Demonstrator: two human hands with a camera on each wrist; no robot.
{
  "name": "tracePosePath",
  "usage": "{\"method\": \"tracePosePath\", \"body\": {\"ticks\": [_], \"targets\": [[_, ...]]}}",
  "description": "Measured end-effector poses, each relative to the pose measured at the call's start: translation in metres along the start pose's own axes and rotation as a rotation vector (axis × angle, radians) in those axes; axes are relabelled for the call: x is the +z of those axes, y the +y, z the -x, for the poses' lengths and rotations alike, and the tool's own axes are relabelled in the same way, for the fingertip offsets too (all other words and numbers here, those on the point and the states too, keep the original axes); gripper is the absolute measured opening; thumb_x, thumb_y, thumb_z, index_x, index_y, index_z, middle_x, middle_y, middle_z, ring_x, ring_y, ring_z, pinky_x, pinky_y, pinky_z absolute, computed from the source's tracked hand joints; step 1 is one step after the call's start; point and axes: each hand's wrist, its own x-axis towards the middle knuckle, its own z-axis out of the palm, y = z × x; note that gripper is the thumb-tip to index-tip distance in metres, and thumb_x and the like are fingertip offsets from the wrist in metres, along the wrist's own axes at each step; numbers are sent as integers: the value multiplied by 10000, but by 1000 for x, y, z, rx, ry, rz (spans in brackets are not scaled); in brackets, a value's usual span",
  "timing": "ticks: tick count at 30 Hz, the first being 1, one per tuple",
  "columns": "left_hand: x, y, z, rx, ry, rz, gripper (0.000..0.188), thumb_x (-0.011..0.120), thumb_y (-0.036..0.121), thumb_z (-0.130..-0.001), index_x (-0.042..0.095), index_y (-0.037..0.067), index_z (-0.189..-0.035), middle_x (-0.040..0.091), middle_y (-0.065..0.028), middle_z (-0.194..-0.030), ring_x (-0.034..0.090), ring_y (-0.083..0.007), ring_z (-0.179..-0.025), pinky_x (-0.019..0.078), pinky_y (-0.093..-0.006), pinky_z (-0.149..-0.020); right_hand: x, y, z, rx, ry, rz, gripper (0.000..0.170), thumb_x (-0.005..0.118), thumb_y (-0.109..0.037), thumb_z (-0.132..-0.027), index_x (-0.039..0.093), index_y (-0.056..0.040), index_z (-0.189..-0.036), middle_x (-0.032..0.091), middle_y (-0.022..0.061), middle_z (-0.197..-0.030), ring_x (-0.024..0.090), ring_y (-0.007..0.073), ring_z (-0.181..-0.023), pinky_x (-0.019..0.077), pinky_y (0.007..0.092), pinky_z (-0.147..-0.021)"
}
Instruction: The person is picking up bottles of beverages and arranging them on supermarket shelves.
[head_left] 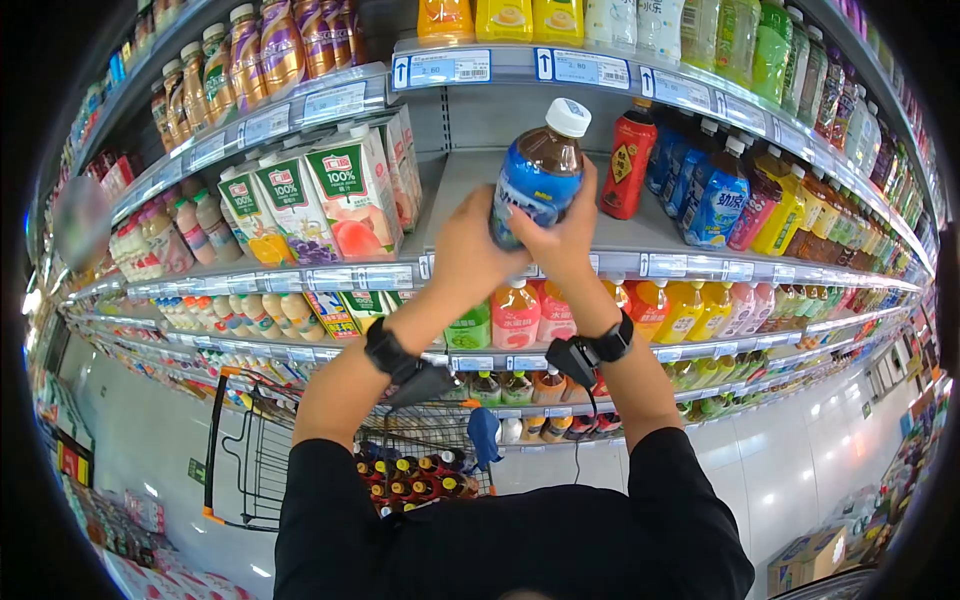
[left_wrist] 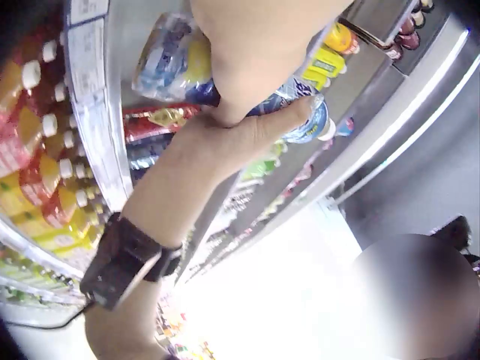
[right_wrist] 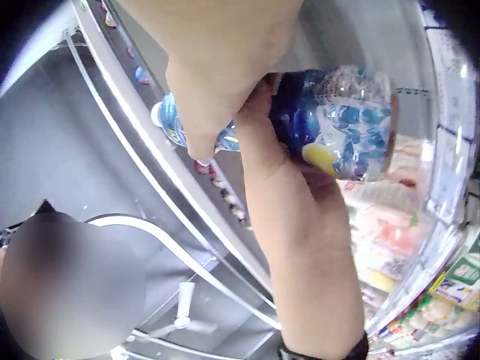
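Left hand [head_left: 468,240] and right hand [head_left: 567,235] both have fingers curled round a brown drink bottle [head_left: 548,152], just left of the red bottle [head_left: 629,160]. Its blue label [head_left: 538,186] is partly covered, left fingertips mostly hidden.

A blue-labelled bottle [head_left: 540,178] tilts in both hands [head_left: 468,238] [head_left: 566,238].

You face tiers of grey shelves [head_left: 462,172] edged with price-label strips [head_left: 441,69]. Around you spreads a pale, glossy tiled floor [head_left: 720,475], dotted with bright reflections. Above you, the right wrist view shows a dark grey ceiling [right_wrist: 75,142] and a white fan [right_wrist: 182,322].
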Motion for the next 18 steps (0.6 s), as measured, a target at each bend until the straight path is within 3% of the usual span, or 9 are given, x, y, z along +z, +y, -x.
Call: {"method": "tracePosePath", "body": {"ticks": [3, 8, 14, 18], "targets": [[-24, 28, 25, -13, -119, 112, 626, 788, 241, -541, 497, 22, -1049, 607, -187, -930, 602, -376, -863, 487, -397, -744, -5, -47, 13, 95, -108, -178, 872, 818, -225, -566, 322, -9, -1250, 514, 158, -1135, 530, 227, -1047, 432, 363, -891], [-52, 53, 57, -30, -230, 228, 739, 794, 231, -542, 460, 11, -1164, 610, -183, -999, 613, -337, -914, 482, -384, -786, -11, -88, 38, 168, -258, -226, 848, 811, -195, -572, 328, -13, -1245, 520, 155, -1132, 541, 216, -1042, 440, 351, -894], [-66, 56, 78, -98, -317, 317, 737, 800, 214, -550, 450, 15, -1167, 601, -164, -1004, 610, -320, -914, 473, -380, -804, -2, -102, 56, 156, -272, -164, 829, 807, -177, -592, 330, -5, -1249, 537, 141, -1114, 570, 212, -1007, 464, 337, -866], [-68, 50, 97, -178, -334, 415, 736, 794, 175, -548, 443, 28, -1177, 596, -133, -1017, 597, -261, -950, 457, -364, -837, 3, -103, 69, 189, -328, -200, 862, 812, -189, -598, 299, -4, -1266, 522, 144, -1133, 557, 221, -1026, 455, 347, -872]]}}
